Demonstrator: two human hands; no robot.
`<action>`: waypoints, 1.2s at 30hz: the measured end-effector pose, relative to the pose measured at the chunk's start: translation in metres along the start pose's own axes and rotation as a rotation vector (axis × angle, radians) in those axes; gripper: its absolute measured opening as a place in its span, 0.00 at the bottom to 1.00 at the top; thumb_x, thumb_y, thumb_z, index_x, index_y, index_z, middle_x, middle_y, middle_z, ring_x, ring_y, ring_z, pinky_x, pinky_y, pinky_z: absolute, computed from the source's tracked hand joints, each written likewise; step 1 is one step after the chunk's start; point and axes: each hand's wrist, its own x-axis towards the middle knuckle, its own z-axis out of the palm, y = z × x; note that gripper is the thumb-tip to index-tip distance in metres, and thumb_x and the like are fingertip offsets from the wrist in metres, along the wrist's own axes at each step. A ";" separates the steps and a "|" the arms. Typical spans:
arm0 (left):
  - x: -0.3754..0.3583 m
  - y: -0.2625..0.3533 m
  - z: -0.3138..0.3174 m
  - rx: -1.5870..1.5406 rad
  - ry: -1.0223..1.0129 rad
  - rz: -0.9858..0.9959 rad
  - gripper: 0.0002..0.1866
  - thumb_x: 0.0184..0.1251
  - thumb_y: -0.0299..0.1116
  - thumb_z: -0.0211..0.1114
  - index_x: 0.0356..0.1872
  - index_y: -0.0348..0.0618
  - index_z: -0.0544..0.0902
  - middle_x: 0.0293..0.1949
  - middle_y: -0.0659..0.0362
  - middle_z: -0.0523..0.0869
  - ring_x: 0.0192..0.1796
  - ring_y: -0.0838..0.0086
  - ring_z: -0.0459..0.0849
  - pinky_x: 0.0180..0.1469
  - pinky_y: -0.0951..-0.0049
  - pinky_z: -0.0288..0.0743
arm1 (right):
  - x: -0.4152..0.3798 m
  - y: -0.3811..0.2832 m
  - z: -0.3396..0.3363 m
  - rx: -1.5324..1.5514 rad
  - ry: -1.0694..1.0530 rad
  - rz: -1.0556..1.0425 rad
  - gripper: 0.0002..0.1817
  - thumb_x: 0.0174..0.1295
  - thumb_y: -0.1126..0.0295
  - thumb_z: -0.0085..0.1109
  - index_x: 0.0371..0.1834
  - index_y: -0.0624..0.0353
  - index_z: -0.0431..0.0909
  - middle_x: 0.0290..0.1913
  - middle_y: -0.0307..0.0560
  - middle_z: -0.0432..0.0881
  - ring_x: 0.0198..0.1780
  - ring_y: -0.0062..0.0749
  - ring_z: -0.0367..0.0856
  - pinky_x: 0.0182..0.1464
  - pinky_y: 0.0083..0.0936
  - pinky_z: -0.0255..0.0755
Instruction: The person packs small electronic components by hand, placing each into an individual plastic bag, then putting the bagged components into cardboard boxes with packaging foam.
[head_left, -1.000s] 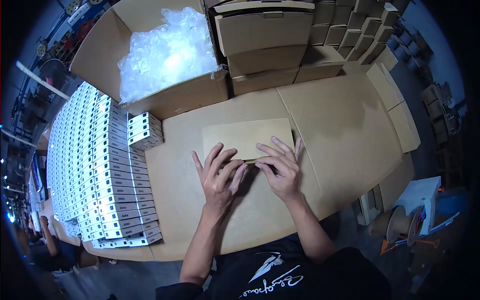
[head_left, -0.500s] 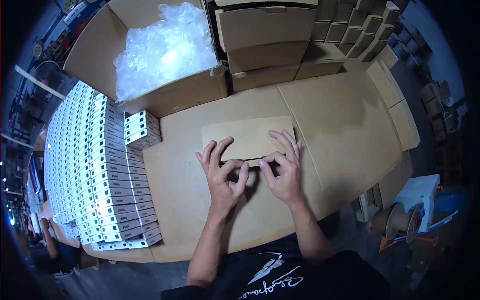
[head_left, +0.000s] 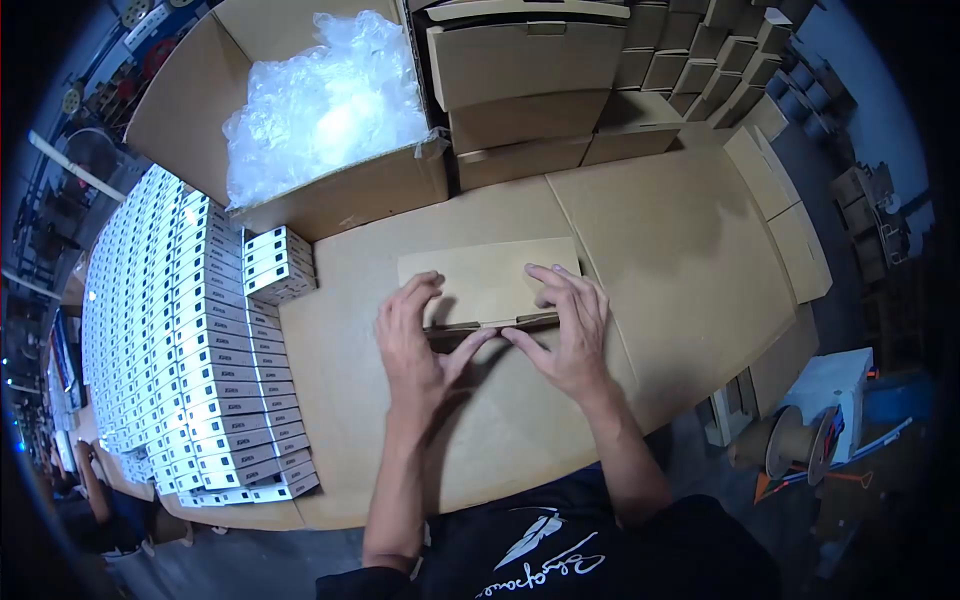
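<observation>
A flat brown cardboard box (head_left: 490, 268) lies on the cardboard-covered table in front of me. At its near left corner is my left hand (head_left: 408, 345), fingers bent over the top and thumb pressed along the front edge. My right hand (head_left: 575, 335) grips the near right part the same way, its fingers curled above the lid. Both thumb tips almost meet at the middle of the front edge, by the closing flap. Dark slots show on either side of that flap. The box's underside is hidden.
Many small white boxes (head_left: 225, 400) are stacked at left, with a smaller stack (head_left: 278, 262) beside them. Behind stands a large carton (head_left: 350, 190) of clear plastic bags (head_left: 330, 110). Brown boxes (head_left: 525, 70) are piled at the back. Flat cardboard pieces (head_left: 785, 220) line the right edge.
My fingertips have left the front flap. Both thumbs have come together along the front edge, and the flap now sits closer against the box.
</observation>
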 end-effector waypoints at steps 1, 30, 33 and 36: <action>0.015 0.006 -0.012 0.134 -0.090 0.089 0.34 0.47 0.47 0.86 0.52 0.42 0.81 0.64 0.49 0.80 0.65 0.48 0.76 0.65 0.52 0.74 | 0.009 0.002 -0.009 -0.025 -0.071 -0.001 0.22 0.52 0.57 0.81 0.38 0.54 0.76 0.72 0.46 0.75 0.76 0.49 0.67 0.75 0.50 0.56; 0.132 0.133 0.292 -0.332 -0.634 0.370 0.30 0.70 0.25 0.67 0.73 0.43 0.71 0.72 0.42 0.75 0.81 0.42 0.57 0.79 0.50 0.60 | -0.050 0.227 -0.165 -0.126 0.622 0.468 0.33 0.56 0.76 0.77 0.68 0.57 0.80 0.75 0.64 0.70 0.72 0.57 0.76 0.69 0.39 0.75; 0.193 0.158 0.384 -0.252 -0.617 0.577 0.30 0.68 0.22 0.67 0.72 0.42 0.73 0.74 0.38 0.71 0.80 0.42 0.61 0.78 0.48 0.61 | -0.023 0.274 -0.188 -0.164 0.715 0.509 0.31 0.58 0.78 0.74 0.67 0.62 0.78 0.69 0.68 0.76 0.65 0.60 0.81 0.64 0.37 0.79; 0.233 0.178 0.456 -0.209 -0.619 0.613 0.28 0.68 0.21 0.67 0.70 0.41 0.76 0.76 0.36 0.67 0.79 0.45 0.66 0.78 0.49 0.62 | 0.011 0.317 -0.210 -0.158 0.743 0.575 0.29 0.59 0.78 0.73 0.66 0.63 0.78 0.68 0.69 0.76 0.65 0.62 0.80 0.65 0.40 0.78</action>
